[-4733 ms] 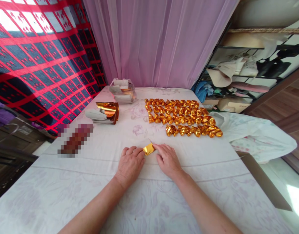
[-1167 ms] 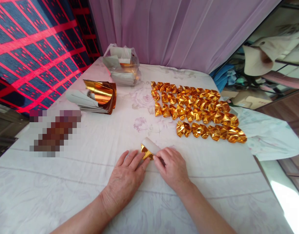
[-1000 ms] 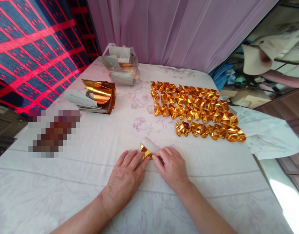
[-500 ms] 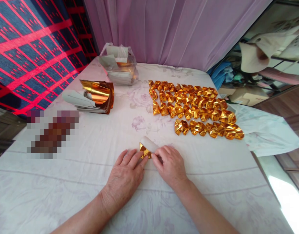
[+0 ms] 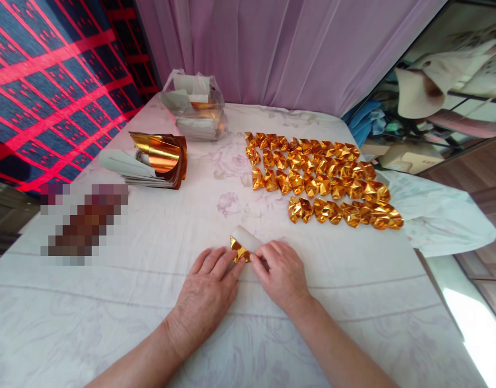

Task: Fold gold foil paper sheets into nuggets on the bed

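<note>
A small sheet of gold foil paper (image 5: 239, 249), partly folded with its white backing curled up, lies on the table in front of me. My left hand (image 5: 211, 283) rests flat on the table, fingers stretched out, its thumb and fingertips pressing the gold part. On the other side, my right hand (image 5: 282, 272) has its fingers bent together in a pinch at the sheet's right end. Its fingers hide part of the paper there. Beyond it sit rows of folded gold foil pieces (image 5: 320, 183), shiny and faceted.
At the left stands a curled stack of gold foil sheets (image 5: 161, 156). Behind it is a clear plastic bag (image 5: 195, 108) of more sheets. The white floral tablecloth (image 5: 151, 226) covers the table. A purple curtain (image 5: 280, 54) hangs behind; a cluttered shelf (image 5: 425, 129) is at right.
The whole view has shifted very slightly. Both hands and the foil paper keep nearly the same position and pose.
</note>
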The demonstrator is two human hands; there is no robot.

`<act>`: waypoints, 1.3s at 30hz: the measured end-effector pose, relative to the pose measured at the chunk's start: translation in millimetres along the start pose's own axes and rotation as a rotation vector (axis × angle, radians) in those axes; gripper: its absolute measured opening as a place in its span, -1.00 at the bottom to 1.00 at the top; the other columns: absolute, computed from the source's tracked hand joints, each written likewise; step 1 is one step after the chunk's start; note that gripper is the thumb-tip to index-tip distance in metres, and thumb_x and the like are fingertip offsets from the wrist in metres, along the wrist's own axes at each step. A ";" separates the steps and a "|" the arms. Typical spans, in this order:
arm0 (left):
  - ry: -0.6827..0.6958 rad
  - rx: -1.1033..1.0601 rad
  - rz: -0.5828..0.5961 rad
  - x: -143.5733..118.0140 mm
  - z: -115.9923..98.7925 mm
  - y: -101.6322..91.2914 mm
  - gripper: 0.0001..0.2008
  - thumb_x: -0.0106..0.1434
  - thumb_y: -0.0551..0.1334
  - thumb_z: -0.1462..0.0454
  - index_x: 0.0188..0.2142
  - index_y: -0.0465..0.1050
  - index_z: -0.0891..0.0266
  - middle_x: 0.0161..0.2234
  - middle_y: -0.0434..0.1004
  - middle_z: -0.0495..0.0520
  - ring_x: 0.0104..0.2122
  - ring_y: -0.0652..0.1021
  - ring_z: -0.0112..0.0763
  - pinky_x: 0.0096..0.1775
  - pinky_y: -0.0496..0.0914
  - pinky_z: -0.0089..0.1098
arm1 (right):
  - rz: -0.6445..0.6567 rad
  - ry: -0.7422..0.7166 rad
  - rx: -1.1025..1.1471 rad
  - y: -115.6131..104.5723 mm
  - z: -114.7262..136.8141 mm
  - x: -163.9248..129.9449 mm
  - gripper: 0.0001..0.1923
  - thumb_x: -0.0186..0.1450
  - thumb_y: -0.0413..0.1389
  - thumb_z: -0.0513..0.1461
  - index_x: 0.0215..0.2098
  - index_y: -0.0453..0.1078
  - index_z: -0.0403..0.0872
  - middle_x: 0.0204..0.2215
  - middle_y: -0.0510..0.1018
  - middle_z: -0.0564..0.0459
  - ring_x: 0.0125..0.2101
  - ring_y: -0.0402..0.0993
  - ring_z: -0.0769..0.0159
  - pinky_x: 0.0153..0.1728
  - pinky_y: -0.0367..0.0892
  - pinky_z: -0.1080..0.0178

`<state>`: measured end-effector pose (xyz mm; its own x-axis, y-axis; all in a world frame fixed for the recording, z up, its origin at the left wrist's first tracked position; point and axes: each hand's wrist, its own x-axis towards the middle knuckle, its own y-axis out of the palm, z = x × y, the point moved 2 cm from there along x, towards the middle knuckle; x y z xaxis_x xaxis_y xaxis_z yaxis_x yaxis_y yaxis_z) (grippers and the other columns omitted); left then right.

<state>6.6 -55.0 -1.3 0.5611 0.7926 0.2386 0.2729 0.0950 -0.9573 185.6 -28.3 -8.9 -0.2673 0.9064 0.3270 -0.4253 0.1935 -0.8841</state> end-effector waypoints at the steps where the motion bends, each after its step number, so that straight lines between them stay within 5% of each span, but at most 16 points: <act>1: 0.000 0.000 -0.001 0.0 -0.1 0.0 -0.64 0.38 0.12 0.28 0.15 0.40 0.15 0.11 0.47 0.09 0.10 0.42 -0.12 0.16 0.28 -0.04 | 0.000 0.000 0.000 0.1 0.0 -0.1 -0.79 0.34 0.09 -0.26 -0.47 0.30 -0.03 -0.53 0.40 0.12 -0.42 0.32 0.28 -0.31 0.14 0.23; 39: -0.033 -0.008 -0.004 0.2 -1.5 1.3 -0.65 0.39 0.11 0.26 0.13 0.42 0.12 0.11 0.47 0.07 0.10 0.41 -0.13 0.18 0.22 0.01 | -0.011 0.015 -0.016 0.4 0.9 0.4 -0.78 0.32 0.11 -0.26 -0.50 0.29 -0.03 -0.54 0.41 0.12 -0.43 0.33 0.29 -0.31 0.13 0.24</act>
<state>8.3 -55.6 -2.3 0.5342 0.8115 0.2368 0.2816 0.0933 -0.9550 184.6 -28.1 -8.8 -0.2493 0.9097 0.3321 -0.4146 0.2096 -0.8855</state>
